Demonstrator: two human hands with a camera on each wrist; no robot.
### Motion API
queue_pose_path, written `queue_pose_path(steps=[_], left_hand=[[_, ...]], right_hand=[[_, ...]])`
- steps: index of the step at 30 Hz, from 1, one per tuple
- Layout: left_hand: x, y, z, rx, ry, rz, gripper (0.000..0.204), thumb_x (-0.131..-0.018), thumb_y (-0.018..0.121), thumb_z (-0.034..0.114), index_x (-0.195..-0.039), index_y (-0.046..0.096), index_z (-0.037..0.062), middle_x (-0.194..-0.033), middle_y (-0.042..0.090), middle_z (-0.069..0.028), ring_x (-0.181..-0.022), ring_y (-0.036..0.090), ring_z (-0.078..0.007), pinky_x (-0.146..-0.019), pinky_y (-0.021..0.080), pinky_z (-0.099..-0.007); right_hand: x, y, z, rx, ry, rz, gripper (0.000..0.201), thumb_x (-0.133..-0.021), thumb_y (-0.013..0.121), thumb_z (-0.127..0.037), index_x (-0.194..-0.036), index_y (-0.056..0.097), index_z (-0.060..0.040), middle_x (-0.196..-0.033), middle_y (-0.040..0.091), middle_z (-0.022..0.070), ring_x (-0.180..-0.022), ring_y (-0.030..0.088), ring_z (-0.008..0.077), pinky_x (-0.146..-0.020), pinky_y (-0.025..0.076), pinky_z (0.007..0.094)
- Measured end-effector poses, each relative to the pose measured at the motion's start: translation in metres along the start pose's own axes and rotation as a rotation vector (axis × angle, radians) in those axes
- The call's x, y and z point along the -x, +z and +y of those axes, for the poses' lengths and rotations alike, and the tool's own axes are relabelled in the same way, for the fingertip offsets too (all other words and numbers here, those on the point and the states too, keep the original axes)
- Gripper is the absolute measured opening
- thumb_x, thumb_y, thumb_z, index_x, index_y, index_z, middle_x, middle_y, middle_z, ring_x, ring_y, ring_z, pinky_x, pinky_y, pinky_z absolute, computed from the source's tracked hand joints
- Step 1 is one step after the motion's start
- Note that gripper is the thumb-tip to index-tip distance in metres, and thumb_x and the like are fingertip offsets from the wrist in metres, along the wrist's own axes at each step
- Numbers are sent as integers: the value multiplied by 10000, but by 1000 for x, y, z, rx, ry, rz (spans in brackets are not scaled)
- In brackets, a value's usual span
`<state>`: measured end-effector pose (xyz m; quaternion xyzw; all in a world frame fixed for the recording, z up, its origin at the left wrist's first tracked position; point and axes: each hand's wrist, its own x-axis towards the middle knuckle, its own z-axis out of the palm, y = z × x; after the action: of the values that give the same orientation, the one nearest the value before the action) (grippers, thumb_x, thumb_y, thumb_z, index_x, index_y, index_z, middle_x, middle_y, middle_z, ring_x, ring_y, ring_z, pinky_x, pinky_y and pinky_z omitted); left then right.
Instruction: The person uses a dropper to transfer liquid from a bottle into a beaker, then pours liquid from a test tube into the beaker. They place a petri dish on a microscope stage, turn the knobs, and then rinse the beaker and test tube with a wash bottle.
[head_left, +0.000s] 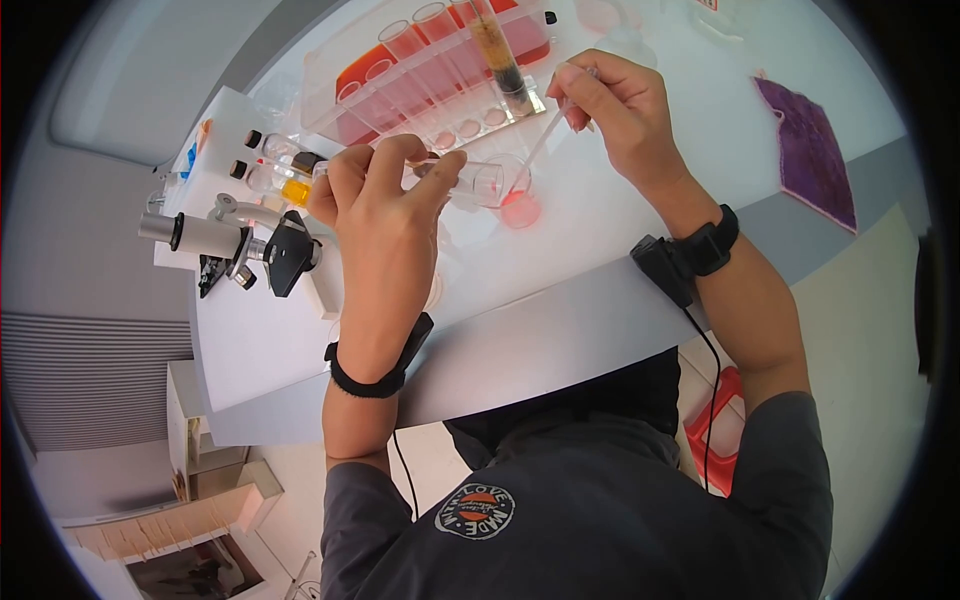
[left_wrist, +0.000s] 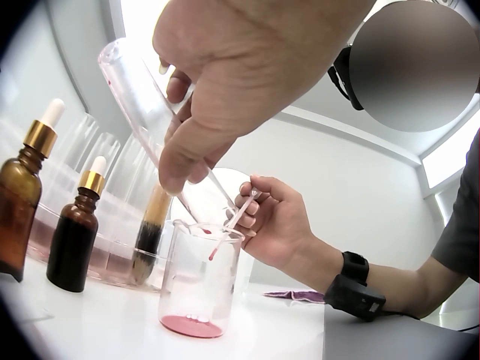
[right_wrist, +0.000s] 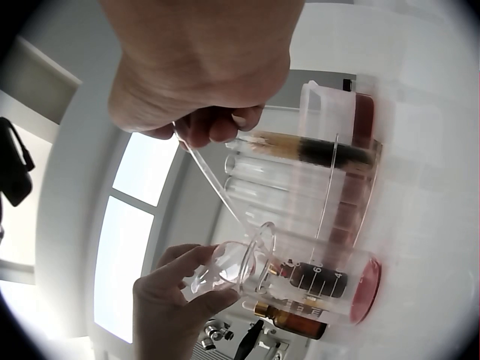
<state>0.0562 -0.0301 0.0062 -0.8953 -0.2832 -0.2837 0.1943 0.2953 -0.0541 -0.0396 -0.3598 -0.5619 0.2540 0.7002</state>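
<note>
The left hand (head_left: 385, 205) grips a clear glass tube (left_wrist: 135, 97), tilted with its lower end at the rim of a beaker (left_wrist: 201, 281). A shallow layer of pink-red liquid (left_wrist: 192, 325) lies in the beaker, which stands upright on the table. Between thumb and fingers the right hand (head_left: 625, 120) pinches a thin clear dropper (head_left: 545, 135); its tip, with a red drop of liquid (left_wrist: 212, 255), is inside the beaker's mouth in the left wrist view. Pink traces mark the tube's inside.
Behind the beaker stands a rack of test tubes (head_left: 400, 42), one with brown and black contents (head_left: 500, 60). Dropper bottles (left_wrist: 73, 240) and a microscope (head_left: 200, 237) are at the left. A purple cloth (head_left: 808, 150) lies at the right, and the table's front edge (head_left: 540, 345) is near the body.
</note>
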Motion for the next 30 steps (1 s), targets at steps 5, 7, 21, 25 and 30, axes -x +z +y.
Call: queue_pose_path(steps=[5, 7, 21, 25, 30], left_hand=[[1, -1, 1, -2, -1, -2, 366, -674, 707, -7, -990, 778, 162, -1017, 619, -1, -1018, 522, -242, -949, 302, -439], [-1, -2, 1, 7, 6, -4, 362, -676, 707, -5, -989, 778, 162, -1012, 623, -1, -1018, 521, -239, -947, 303, -439], [-1, -6, -1, 128, -65, -16, 387, -647, 813, 68, -1018, 769, 168, -1019, 638, 5, -1005, 529, -222, -909, 320, -434], [-4, -9, -8, 249, -152, -2, 429, -637, 858, 115, -1051, 757, 158, -1032, 638, -9, -990, 543, -235, -890, 350, -415], [-5, -11, -39, 659, -419, 136, 416, -711, 867, 133, -1100, 726, 93, -989, 677, -39, -870, 584, -230, -807, 464, -328]], right_hand=[[0, 0, 1, -5, 4, 2, 252, -967, 636, -197, -848, 700, 15, -693, 610, 6, -608, 524, 53, -558, 420, 219], [0, 0, 1, -9, 1, -3, 254, -966, 638, -202, -849, 699, 14, -697, 613, 8, -608, 525, 54, -558, 421, 220], [1, 3, -4, 19, 59, 13, 218, -958, 583, -145, -829, 669, 9, -664, 575, 6, -606, 502, 63, -563, 388, 224], [1, 3, -2, 13, 85, 16, 222, -964, 571, -139, -832, 660, 16, -654, 565, 6, -607, 502, 65, -571, 395, 222], [1, 4, 0, -15, 104, 34, 227, -968, 575, -144, -828, 654, 17, -653, 563, 3, -607, 502, 63, -575, 403, 221]])
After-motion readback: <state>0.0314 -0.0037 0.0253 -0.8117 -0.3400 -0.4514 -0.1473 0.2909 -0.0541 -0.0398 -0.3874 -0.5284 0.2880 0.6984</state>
